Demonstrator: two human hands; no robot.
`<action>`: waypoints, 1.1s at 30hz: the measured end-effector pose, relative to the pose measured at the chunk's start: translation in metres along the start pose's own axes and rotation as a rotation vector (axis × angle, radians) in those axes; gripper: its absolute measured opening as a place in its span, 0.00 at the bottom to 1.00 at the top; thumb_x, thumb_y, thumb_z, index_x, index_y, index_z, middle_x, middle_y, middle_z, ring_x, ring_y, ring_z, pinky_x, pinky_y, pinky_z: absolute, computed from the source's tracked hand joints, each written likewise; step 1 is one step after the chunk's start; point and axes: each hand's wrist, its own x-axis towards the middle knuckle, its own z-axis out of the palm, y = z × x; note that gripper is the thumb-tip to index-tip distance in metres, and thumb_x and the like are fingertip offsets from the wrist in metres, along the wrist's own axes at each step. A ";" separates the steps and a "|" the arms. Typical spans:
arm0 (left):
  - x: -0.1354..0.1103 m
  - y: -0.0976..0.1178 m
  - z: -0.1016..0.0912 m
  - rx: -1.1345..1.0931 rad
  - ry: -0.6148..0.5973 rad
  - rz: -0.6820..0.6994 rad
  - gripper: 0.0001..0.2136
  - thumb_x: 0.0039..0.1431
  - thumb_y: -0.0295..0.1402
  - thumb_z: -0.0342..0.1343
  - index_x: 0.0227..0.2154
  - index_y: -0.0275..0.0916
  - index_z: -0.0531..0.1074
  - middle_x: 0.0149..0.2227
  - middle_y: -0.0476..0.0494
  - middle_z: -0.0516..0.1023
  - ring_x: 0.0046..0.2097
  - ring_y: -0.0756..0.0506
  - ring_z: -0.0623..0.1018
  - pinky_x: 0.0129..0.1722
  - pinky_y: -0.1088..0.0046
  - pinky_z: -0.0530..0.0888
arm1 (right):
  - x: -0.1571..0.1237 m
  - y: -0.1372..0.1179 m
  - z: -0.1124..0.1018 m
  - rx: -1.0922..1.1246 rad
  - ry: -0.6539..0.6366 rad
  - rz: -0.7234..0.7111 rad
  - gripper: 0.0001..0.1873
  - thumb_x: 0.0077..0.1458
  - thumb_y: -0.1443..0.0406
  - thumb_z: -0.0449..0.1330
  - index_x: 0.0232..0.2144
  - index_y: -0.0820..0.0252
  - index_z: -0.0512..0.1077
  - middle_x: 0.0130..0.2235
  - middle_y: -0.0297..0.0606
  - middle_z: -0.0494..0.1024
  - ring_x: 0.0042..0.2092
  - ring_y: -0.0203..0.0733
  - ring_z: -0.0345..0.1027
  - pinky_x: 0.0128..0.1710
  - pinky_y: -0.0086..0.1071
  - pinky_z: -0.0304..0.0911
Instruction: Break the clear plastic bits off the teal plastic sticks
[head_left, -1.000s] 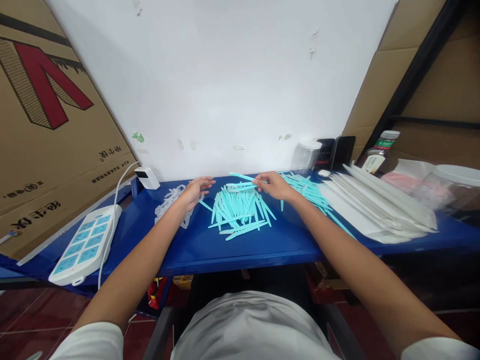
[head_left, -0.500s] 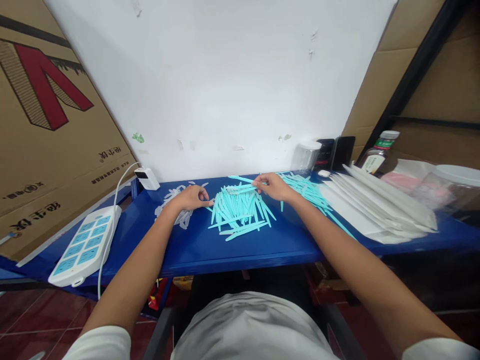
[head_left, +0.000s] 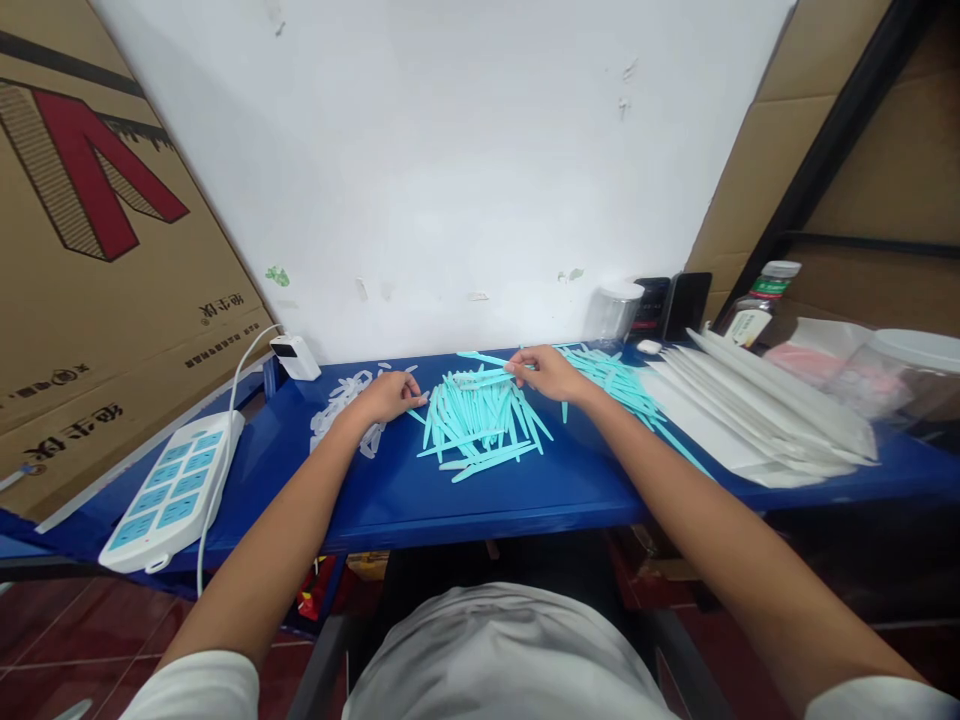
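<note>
A heap of thin turquoise plastic sticks (head_left: pixel 480 425) lies in the middle of the blue table (head_left: pixel 465 495). My right hand (head_left: pixel 546 372) rests at the heap's far right edge, its fingers pinched on one turquoise stick that points left. My left hand (head_left: pixel 388 395) lies knuckles up at the heap's left edge, fingers curled with their tips pinched together on something too small to make out. It lies over a small pile of clear plastic bits (head_left: pixel 339 408). A second spread of turquoise sticks (head_left: pixel 619 385) lies behind my right wrist.
A white power strip (head_left: pixel 174 490) with its cable and a charger (head_left: pixel 294 356) lie at the left. A stack of white sleeves (head_left: pixel 757 415) covers the right side. A clear jar (head_left: pixel 613 312), dark devices, a bottle (head_left: pixel 756 310) and cardboard boxes stand around.
My left hand moved down and left from the heap's far edge to its left side, and its spread fingers curled into a pinch. My right hand stayed put.
</note>
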 end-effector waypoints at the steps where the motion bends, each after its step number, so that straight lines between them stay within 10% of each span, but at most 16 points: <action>1: 0.000 0.000 0.000 -0.006 0.012 -0.003 0.14 0.40 0.46 0.72 0.23 0.42 0.78 0.23 0.43 0.77 0.25 0.43 0.74 0.26 0.68 0.64 | 0.000 0.000 0.000 -0.001 -0.001 0.001 0.24 0.61 0.46 0.58 0.31 0.61 0.76 0.27 0.37 0.78 0.26 0.37 0.63 0.30 0.32 0.57; 8: 0.001 -0.002 0.002 -0.066 0.010 0.007 0.16 0.38 0.48 0.73 0.19 0.44 0.76 0.22 0.43 0.78 0.24 0.43 0.73 0.26 0.68 0.64 | -0.001 -0.002 0.000 -0.004 -0.017 0.000 0.25 0.61 0.45 0.58 0.30 0.61 0.75 0.27 0.37 0.78 0.27 0.38 0.64 0.31 0.32 0.57; 19: 0.000 0.004 0.001 0.304 -0.084 0.030 0.13 0.64 0.43 0.50 0.30 0.41 0.72 0.35 0.36 0.81 0.36 0.38 0.78 0.36 0.65 0.69 | -0.003 -0.008 -0.001 -0.014 -0.040 0.036 0.25 0.61 0.46 0.58 0.31 0.62 0.75 0.27 0.37 0.77 0.26 0.35 0.62 0.29 0.31 0.56; 33: 0.000 0.029 0.009 -0.495 0.062 0.120 0.27 0.53 0.58 0.64 0.37 0.35 0.77 0.36 0.37 0.82 0.39 0.42 0.80 0.39 0.66 0.76 | -0.004 -0.011 0.000 0.009 -0.136 -0.046 0.24 0.60 0.48 0.60 0.36 0.63 0.81 0.27 0.37 0.79 0.25 0.35 0.61 0.28 0.31 0.55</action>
